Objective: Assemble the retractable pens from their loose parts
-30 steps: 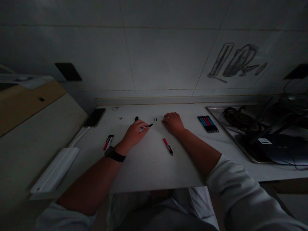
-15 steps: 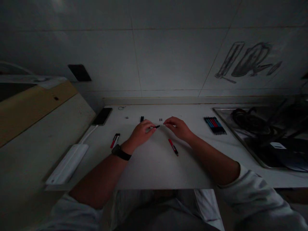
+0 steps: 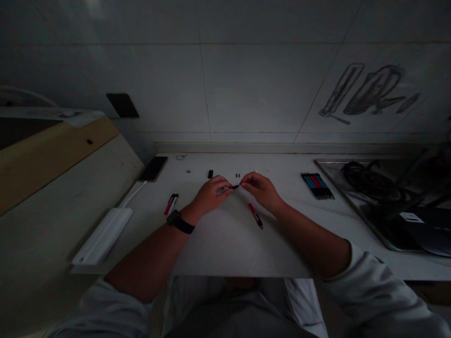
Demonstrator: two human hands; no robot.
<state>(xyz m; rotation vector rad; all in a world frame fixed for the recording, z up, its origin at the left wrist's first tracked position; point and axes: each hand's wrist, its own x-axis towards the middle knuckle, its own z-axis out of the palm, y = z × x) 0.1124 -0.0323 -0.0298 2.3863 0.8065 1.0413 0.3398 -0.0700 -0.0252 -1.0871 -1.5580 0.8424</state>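
Note:
Between the fingertips of my left hand [image 3: 210, 195] is a small black pen part [image 3: 236, 187], held just above the table. My right hand [image 3: 261, 191] is closed in a pinch at the part's right end; whatever sits in those fingertips is too small to make out. Just below the hands lies a red and black pen [image 3: 255, 216]. Two tiny dark pieces [image 3: 237, 175] rest behind the fingers, with black caps or barrels [image 3: 210, 174] to their left. Red and white pen parts [image 3: 171, 204] lie left of my left wrist.
On the right is a pack of blue, red and black pens [image 3: 317, 186], beside a metal tray [image 3: 347, 204] with dark cables. A phone [image 3: 153, 169] and a white power strip [image 3: 103, 237] are on the left. Small metal bits [image 3: 188, 171] lie near the back wall.
My right fingertips have come together with the black pen part, closing the small gap between them. The whole view has shifted slightly.

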